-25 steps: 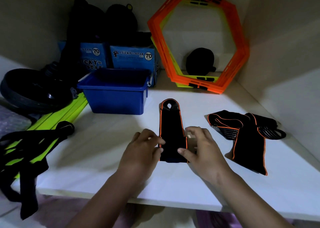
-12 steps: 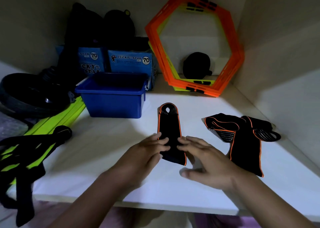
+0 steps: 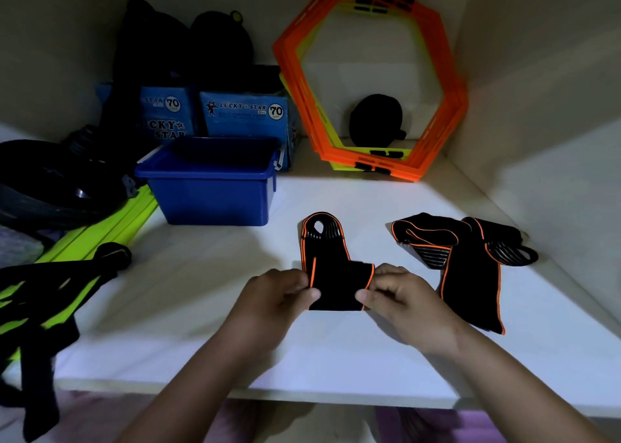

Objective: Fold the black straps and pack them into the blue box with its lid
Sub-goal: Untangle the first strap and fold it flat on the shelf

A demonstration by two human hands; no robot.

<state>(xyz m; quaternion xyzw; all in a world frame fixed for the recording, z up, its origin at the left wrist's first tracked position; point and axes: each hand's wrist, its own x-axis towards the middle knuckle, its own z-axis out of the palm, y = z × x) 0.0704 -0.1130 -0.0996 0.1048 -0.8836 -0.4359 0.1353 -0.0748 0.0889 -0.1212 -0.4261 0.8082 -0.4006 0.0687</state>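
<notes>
Since a moment ago, the black strap (image 3: 331, 274) in front of the blue box (image 3: 215, 190) is folded wider, left hand (image 3: 275, 300) and right hand (image 3: 400, 300) pinching its sides.

view: you have one head camera, looking forward and down.
nearness: close over the shelf's (image 3: 201, 325) front edge.
reach: back wall and both corners show.

open white shelf (image 3: 208, 294) between hands and blue box (image 3: 215, 194), loose straps (image 3: 467, 261) crowding right
</notes>
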